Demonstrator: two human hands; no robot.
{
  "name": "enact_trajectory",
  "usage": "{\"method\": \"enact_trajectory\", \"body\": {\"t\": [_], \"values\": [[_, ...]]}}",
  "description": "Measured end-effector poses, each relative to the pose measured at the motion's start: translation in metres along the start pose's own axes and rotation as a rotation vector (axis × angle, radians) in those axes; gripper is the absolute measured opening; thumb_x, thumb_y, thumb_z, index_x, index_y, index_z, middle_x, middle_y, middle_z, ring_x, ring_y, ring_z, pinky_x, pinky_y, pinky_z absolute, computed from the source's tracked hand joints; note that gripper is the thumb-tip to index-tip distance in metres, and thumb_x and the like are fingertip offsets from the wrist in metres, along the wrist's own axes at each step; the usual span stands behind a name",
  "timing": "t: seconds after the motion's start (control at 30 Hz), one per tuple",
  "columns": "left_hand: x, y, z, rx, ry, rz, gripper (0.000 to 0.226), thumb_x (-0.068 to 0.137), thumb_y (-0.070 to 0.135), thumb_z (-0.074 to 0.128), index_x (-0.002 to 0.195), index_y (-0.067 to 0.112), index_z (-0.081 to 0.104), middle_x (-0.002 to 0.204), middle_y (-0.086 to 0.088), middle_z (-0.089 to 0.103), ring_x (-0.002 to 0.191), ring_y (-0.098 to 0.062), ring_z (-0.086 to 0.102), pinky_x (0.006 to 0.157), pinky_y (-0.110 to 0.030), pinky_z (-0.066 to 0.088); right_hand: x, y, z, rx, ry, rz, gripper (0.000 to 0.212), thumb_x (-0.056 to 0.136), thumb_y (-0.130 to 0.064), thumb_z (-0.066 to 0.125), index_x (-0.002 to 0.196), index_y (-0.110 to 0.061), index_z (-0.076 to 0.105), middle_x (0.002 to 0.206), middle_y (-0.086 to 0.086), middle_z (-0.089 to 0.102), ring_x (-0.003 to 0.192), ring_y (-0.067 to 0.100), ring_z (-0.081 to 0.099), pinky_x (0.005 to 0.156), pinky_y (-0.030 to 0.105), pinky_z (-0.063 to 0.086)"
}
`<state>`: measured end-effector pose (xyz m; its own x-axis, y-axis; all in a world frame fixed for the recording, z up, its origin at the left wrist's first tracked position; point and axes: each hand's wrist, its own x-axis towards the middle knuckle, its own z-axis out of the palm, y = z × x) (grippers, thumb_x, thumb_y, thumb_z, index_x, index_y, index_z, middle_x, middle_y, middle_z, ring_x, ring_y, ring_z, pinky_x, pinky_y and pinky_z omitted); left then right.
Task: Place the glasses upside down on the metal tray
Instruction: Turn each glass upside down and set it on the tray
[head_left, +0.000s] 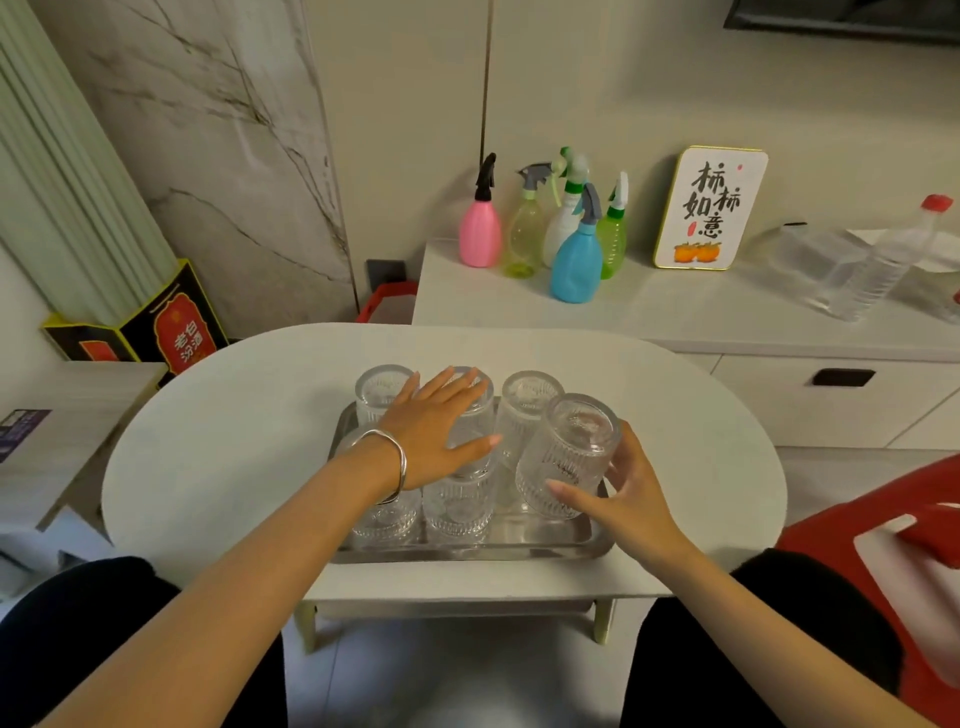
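A metal tray (545, 540) lies on a small white oval table (218, 441). Several ribbed clear glasses stand upside down on it, in a back row and a front row. My right hand (628, 493) grips one more ribbed glass (569, 457), base up and tilted, over the tray's front right corner. My left hand (436, 426), with a silver bangle on the wrist, rests flat with fingers spread on top of the middle back glass (475, 436). The back left glass (376, 392) and back right glass (527, 400) stand untouched. My left forearm partly hides the front left glass (387, 517).
Behind the table a white cabinet (675, 312) carries several coloured spray bottles (574, 260), a framed sign (709, 208) and clear plastic bottles (878, 265). A black and red box (171, 327) stands at the left. A red stool (883, 545) is at the right.
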<state>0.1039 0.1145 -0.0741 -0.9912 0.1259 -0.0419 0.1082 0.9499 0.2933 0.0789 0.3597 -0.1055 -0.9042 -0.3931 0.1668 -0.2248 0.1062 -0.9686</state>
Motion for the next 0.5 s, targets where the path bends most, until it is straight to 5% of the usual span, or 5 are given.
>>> {"method": "enact_trajectory", "body": {"t": [0.2, 0.5], "values": [[-0.001, -0.001, 0.002, 0.012, 0.001, -0.001, 0.072, 0.084, 0.065, 0.025, 0.144, 0.031, 0.002, 0.157, 0.009, -0.003, 0.142, -0.009, -0.011, 0.114, -0.036, -0.012, -0.005, 0.014, 0.011, -0.060, -0.049, 0.020, 0.079, 0.053, -0.050, 0.086, 0.121, -0.035, 0.048, 0.117, -0.020, 0.061, 0.113, 0.004, 0.059, 0.091, 0.015, 0.048], [0.000, -0.001, 0.003, 0.010, 0.014, 0.008, 0.073, 0.084, 0.066, 0.025, 0.144, 0.032, 0.003, 0.157, 0.009, -0.002, 0.143, -0.010, -0.009, 0.114, -0.037, -0.011, -0.003, 0.029, 0.018, -0.150, -0.101, 0.045, 0.080, 0.056, -0.045, 0.087, 0.123, -0.037, 0.045, 0.117, -0.028, 0.058, 0.111, -0.002, 0.058, 0.087, 0.007, 0.044]]}}
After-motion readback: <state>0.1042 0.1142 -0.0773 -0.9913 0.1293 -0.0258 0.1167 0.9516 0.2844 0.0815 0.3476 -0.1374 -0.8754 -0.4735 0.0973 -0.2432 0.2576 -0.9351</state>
